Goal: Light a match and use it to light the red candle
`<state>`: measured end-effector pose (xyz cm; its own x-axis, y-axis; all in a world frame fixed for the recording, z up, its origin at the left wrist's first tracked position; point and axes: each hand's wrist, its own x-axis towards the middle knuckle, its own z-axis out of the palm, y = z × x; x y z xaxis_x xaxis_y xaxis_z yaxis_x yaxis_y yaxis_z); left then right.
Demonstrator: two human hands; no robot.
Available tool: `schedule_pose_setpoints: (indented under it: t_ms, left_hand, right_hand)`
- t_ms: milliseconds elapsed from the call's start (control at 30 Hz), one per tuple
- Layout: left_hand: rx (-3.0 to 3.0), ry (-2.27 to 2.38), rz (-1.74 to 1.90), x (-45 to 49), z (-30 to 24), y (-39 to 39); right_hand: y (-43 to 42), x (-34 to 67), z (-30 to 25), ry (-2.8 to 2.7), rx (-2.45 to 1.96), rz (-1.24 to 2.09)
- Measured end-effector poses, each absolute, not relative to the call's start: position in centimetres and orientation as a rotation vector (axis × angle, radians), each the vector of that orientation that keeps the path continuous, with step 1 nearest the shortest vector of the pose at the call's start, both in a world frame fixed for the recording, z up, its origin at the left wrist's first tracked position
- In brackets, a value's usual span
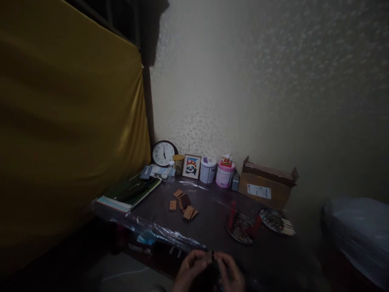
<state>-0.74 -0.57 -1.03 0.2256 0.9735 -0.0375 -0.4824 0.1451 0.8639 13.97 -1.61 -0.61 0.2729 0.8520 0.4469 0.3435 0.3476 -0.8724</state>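
Low in the head view, my left hand (191, 267) and my right hand (227, 269) are close together in front of the table's near edge. Fingers of both hands pinch a small brown box (209, 256), which looks like a matchbox. Its right end is dark, and my fingers cover much of it. Beyond my hands, several similar tan boxes (188, 212) lie on the dark table, around a row of dark reddish ones (184, 201).
At right, a plate (247, 242) carries red candles (232, 215) and dark bits; another plate (265, 223) holds pale sticks (288, 228). Behind stand a clock (164, 153), framed picture (191, 166), tins (208, 170) and an open carton (264, 184). Books (130, 192) lie left.
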Motion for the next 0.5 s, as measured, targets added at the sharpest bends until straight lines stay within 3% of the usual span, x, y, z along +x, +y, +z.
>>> schedule_pose_setpoints:
  t_ms: [500]
  left_hand:
    - [0.860,0.768,1.176,-1.8,-1.5,-2.0]
  right_hand:
    - [-2.9,13.1,-1.2,-1.338,-1.225,0.465]
